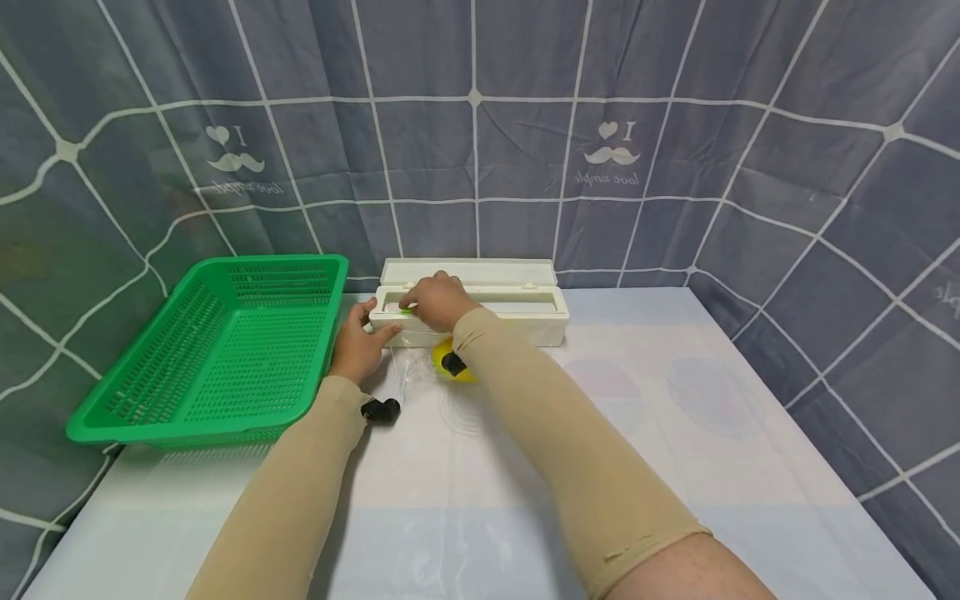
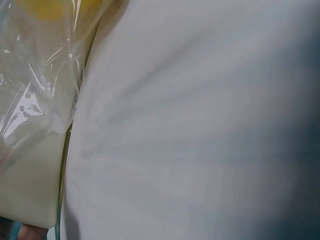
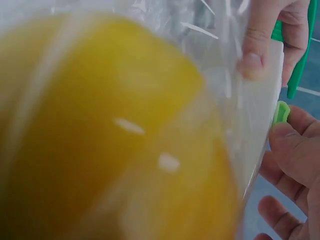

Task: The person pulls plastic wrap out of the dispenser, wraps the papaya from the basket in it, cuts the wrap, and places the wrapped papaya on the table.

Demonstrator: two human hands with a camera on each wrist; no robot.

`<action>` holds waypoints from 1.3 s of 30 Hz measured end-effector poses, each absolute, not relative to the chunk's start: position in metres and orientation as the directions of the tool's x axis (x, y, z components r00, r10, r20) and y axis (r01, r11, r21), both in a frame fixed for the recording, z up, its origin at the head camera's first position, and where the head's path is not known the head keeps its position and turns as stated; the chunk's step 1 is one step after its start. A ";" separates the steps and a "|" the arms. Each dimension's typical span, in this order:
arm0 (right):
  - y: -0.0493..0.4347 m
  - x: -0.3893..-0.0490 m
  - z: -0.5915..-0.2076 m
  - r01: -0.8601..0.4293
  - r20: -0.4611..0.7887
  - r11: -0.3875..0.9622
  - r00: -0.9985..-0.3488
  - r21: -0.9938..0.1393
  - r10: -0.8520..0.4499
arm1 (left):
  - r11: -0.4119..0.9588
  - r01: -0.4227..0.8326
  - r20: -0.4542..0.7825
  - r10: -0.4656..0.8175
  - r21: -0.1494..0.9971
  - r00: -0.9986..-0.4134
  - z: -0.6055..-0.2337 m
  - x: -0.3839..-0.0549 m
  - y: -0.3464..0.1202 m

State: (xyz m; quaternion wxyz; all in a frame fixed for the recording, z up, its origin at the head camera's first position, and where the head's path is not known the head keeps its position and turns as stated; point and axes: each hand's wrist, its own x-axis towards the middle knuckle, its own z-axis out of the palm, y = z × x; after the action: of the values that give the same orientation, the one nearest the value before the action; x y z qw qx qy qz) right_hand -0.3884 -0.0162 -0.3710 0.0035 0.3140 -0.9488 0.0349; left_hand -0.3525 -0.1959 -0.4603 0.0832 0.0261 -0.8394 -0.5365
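Observation:
A long white cling film dispenser box [image 1: 528,331] stands at the back of the table with its lid [image 1: 480,271] raised behind it. My left hand [image 1: 358,346] grips its left end, thumb on the front face and fingers behind. With thumb and forefinger my right hand [image 1: 440,302] pinches a small green slide cutter [image 3: 281,112] at the box's edge, near the left end. Clear plastic film [image 3: 220,75] hangs over the box front and onto a smooth, rounded yellow thing [image 3: 100,125], partly hidden in the head view by the right forearm; its exact kind cannot be told.
A green plastic basket [image 1: 206,435] stands at the left, close to my left hand. A grey curtain [image 1: 525,150] with white lines hangs directly behind the box and along both sides. Pale patterned sheeting covers the table [image 1: 420,508].

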 end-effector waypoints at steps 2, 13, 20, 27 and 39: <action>-0.013 -0.388 -0.369 -0.592 0.018 0.802 -0.805 -0.079 -0.593 | 0.420 0.043 0.107 -0.128 0.907 -0.986 -0.459 -0.352 -0.197; 0.009 -0.388 -0.364 -0.564 -0.036 0.821 -0.822 -0.091 -0.568 | 0.427 0.039 0.100 -0.123 0.904 -0.987 -0.460 -0.352 -0.196; 0.029 -0.392 -0.363 -0.543 -0.058 0.834 -0.833 -0.101 -0.550 | 0.426 0.031 0.097 -0.134 0.904 -0.986 -0.458 -0.350 -0.196; 0.050 -0.393 -0.362 -0.531 -0.072 0.837 -0.837 -0.131 -0.543 | 0.434 0.027 0.092 -0.131 0.900 -0.987 -0.456 -0.350 -0.193; 0.075 -0.390 -0.364 -0.540 -0.063 0.837 -0.835 -0.090 -0.546 | 0.447 0.030 0.098 -0.128 0.894 -0.987 -0.457 -0.350 -0.195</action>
State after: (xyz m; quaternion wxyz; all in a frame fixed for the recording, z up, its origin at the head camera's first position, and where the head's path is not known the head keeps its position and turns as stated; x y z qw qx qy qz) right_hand -0.3899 0.0747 -0.3638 -0.0432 0.2835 -0.9574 0.0344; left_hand -0.3504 -0.1952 -0.4574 0.0755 0.0288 -0.8472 -0.5251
